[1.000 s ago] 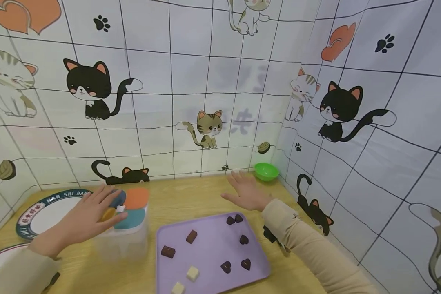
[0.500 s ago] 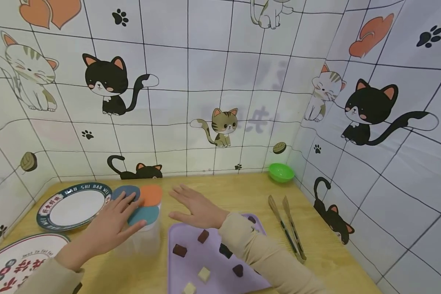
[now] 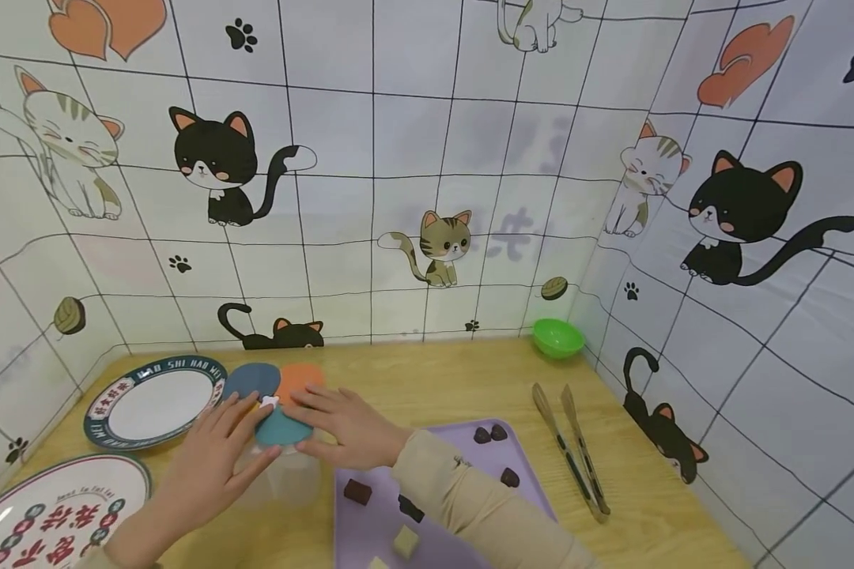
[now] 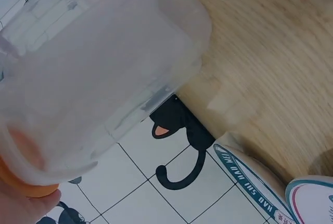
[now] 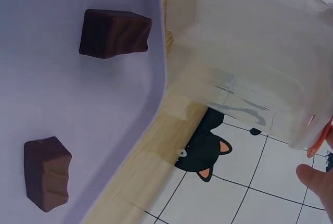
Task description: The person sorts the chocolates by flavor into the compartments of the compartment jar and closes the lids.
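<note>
A translucent plastic container stands upright on the table, left of the middle. Its lid has blue, orange and teal panels and a small white piece at the centre. My left hand rests on the lid's left side with fairly straight fingers. From the right, my right hand lays extended fingers on the lid's orange and teal panels. Both wrist views show the cloudy container wall close up. Just right of the container lies a lilac tray, partly covered by my right sleeve, with chocolates on it.
Two plates, one blue-rimmed and one with red characters, lie at the left. Metal tongs lie right of the tray. A green bowl sits in the back right corner, against the cat-patterned wall covering.
My right hand has moved left from above the tray's far side onto the lid. My left hand has stayed by the lid. The head view has turned slightly left, then right.
</note>
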`<move>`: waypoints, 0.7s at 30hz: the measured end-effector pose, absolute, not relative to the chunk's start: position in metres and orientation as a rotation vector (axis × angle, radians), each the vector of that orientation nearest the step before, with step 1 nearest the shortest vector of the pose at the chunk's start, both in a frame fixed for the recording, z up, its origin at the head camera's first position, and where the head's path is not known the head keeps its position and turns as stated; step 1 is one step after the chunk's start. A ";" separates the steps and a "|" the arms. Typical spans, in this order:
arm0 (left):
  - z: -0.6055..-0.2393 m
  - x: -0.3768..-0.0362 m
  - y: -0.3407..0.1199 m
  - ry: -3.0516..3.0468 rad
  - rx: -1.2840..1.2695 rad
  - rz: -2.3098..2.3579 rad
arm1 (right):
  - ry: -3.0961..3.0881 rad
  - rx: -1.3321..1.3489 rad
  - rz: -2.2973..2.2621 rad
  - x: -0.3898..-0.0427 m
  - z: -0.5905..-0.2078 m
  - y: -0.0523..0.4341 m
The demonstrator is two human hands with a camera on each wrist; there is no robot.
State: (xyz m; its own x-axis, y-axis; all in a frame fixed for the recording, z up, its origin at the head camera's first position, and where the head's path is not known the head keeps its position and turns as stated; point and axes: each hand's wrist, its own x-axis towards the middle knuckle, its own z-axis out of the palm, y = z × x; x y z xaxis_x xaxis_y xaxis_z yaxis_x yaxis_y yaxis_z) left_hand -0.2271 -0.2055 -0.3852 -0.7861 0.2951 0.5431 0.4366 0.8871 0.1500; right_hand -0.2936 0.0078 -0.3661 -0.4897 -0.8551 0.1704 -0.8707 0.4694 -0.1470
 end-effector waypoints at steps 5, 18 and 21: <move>-0.390 -0.231 -0.211 -2.505 -0.537 -0.404 | -2.663 1.516 0.335 -0.294 -0.368 0.008; -0.389 -0.235 -0.219 -2.446 -0.596 -0.361 | -2.692 1.453 0.424 -0.292 -0.370 0.003; -0.388 -0.235 -0.219 -2.443 -0.585 -0.356 | -2.693 1.467 0.440 -0.293 -0.370 0.003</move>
